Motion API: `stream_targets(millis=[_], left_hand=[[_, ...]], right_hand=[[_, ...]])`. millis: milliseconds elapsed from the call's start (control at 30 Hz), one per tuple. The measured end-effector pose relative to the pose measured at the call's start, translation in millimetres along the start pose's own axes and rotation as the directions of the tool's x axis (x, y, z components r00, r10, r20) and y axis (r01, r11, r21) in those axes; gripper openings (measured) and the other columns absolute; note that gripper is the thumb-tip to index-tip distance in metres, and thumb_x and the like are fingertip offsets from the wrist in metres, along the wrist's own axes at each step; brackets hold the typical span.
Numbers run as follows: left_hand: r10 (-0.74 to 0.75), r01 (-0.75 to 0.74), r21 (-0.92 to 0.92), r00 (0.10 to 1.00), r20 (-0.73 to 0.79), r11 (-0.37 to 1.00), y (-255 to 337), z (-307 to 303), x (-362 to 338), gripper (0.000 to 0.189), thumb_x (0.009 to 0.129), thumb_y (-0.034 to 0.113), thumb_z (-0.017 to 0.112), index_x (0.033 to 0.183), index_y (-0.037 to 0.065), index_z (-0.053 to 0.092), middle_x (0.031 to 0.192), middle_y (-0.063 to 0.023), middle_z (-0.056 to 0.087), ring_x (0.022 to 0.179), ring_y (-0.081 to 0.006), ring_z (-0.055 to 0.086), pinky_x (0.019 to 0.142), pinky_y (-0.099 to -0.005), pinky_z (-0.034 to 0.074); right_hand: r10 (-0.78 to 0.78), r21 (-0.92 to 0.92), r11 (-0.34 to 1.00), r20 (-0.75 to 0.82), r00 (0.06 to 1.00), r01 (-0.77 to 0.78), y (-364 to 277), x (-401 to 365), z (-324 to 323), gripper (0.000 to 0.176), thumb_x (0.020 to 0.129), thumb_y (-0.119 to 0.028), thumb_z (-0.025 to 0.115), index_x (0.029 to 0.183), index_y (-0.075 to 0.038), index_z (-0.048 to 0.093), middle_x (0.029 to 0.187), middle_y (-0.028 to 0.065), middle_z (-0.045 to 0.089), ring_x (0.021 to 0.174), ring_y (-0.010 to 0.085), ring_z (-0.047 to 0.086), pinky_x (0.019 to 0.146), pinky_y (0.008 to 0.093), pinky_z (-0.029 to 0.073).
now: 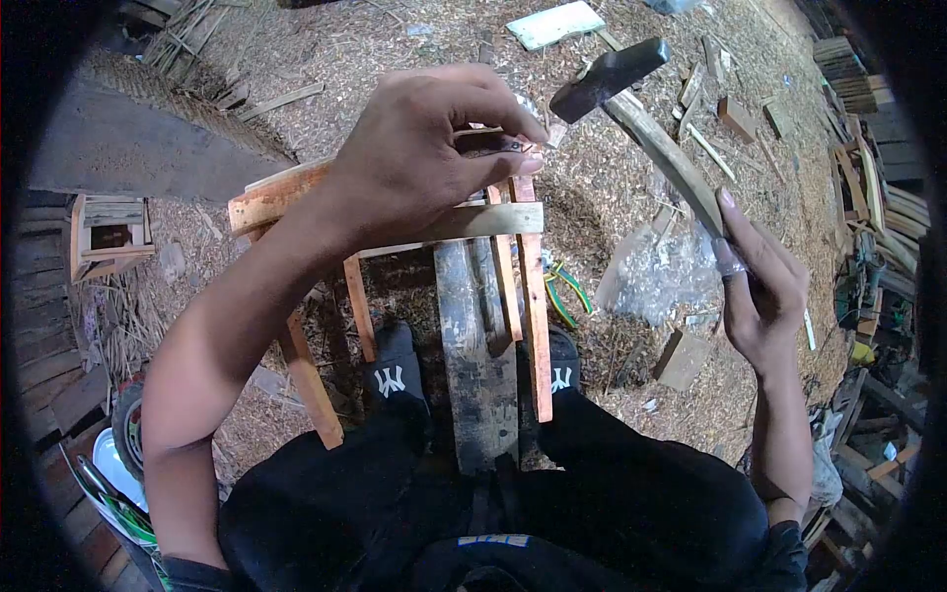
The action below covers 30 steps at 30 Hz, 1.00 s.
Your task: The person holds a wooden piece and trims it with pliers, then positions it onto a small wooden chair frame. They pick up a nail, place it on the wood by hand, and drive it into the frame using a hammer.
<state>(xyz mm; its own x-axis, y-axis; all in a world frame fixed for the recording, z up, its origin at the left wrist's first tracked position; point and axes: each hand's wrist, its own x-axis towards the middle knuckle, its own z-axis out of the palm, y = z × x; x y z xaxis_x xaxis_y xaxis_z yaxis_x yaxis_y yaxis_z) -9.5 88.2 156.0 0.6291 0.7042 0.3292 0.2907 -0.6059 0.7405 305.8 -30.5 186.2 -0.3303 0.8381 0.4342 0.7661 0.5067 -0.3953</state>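
My right hand (764,281) grips a hammer (666,158) low on its wooden handle, where clear wrapping shows. The dark metal head is raised, to the right of my left hand (424,143). Thumb and forefinger of that left hand pinch together over the upper right corner of a small wooden frame (533,296) with several slender legs. What they hold is too small to make out. Part of the frame's top is hidden behind my left hand and forearm. The frame rests across a dark, worn wooden beam (478,395) between my feet.
Green-and-yellow pliers (567,296) lie on the ground right of the frame. Wood shavings, offcuts such as a block (683,360), and a clear plastic bag (651,276) are scattered around. A pale board (555,25) lies farther off; a wide plank (148,148) stretches at the left.
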Motion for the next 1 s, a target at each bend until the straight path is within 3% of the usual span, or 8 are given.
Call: stream_targets(millis=[133,200,567,700,900,1000], left_hand=[[0.005,-0.005,0.006,0.999,0.032,1.0,-4.0,-2.4,-0.6,0.014,0.085,0.008,0.079,0.099,0.004,0.075,0.099,-0.0053,0.071,0.094,-0.015,0.071,0.083,-0.0278,0.062],[-0.089,0.091,-0.047,0.996,0.028,0.995,0.7,-2.6,-1.1,0.014,0.085,0.005,0.078,0.098,0.002,0.075,0.098,-0.0048,0.07,0.095,-0.0147,0.071,0.085,-0.0288,0.062],[-0.077,0.081,-0.075,0.996,0.051,0.994,-1.9,-6.5,-1.4,0.009,0.085,0.001,0.077,0.09,-0.001,0.071,0.101,-0.0045,0.069,0.096,-0.014,0.07,0.088,-0.0293,0.062],[-0.06,0.059,0.02,0.996,0.066,0.998,-0.7,-7.1,-0.5,0.008,0.085,0.0,0.076,0.091,-0.001,0.071,0.105,-0.0047,0.068,0.098,-0.0151,0.07,0.09,-0.03,0.062],[-0.14,0.15,-0.099,0.986,0.094,0.984,-0.7,-6.7,-1.1,0.009,0.085,-0.001,0.075,0.094,-0.003,0.073,0.107,-0.005,0.068,0.1,-0.0159,0.069,0.092,-0.0305,0.062],[-0.142,0.148,-0.063,0.985,0.094,0.987,-1.3,-7.8,-0.7,0.01,0.084,-0.001,0.076,0.094,-0.003,0.074,0.106,-0.0054,0.068,0.101,-0.0158,0.069,0.093,-0.0307,0.061]], right_hand=[[0.013,-0.034,0.999,0.043,0.999,-0.011,-3.7,-2.4,0.4,0.054,0.084,0.007,0.069,0.135,-0.009,0.067,0.068,0.0089,0.056,0.053,0.0152,0.047,0.051,0.0302,0.039],[0.0,-0.052,0.999,0.05,0.999,0.003,-4.3,-3.1,1.2,0.054,0.084,0.007,0.069,0.135,-0.01,0.068,0.068,0.0085,0.055,0.053,0.0156,0.047,0.051,0.0304,0.039],[0.058,-0.042,0.998,0.124,0.991,-0.053,-6.2,-1.2,-0.8,0.054,0.083,0.006,0.07,0.134,-0.011,0.068,0.064,0.007,0.047,0.053,0.0155,0.045,0.05,0.0314,0.037],[0.041,-0.027,0.999,0.098,0.994,-0.039,-7.2,-0.3,1.6,0.053,0.083,0.006,0.07,0.134,-0.01,0.068,0.064,0.007,0.047,0.053,0.0153,0.045,0.05,0.0312,0.037],[0.045,-0.037,0.998,0.101,0.994,-0.041,-8.2,0.8,1.1,0.053,0.083,0.006,0.071,0.133,-0.01,0.069,0.064,0.0069,0.048,0.053,0.0151,0.045,0.05,0.0306,0.038],[0.005,-0.042,0.999,0.059,0.998,-0.002,-7.9,-0.3,1.1,0.052,0.083,0.006,0.071,0.133,-0.01,0.069,0.064,0.0061,0.048,0.053,0.015,0.046,0.05,0.0301,0.038]])
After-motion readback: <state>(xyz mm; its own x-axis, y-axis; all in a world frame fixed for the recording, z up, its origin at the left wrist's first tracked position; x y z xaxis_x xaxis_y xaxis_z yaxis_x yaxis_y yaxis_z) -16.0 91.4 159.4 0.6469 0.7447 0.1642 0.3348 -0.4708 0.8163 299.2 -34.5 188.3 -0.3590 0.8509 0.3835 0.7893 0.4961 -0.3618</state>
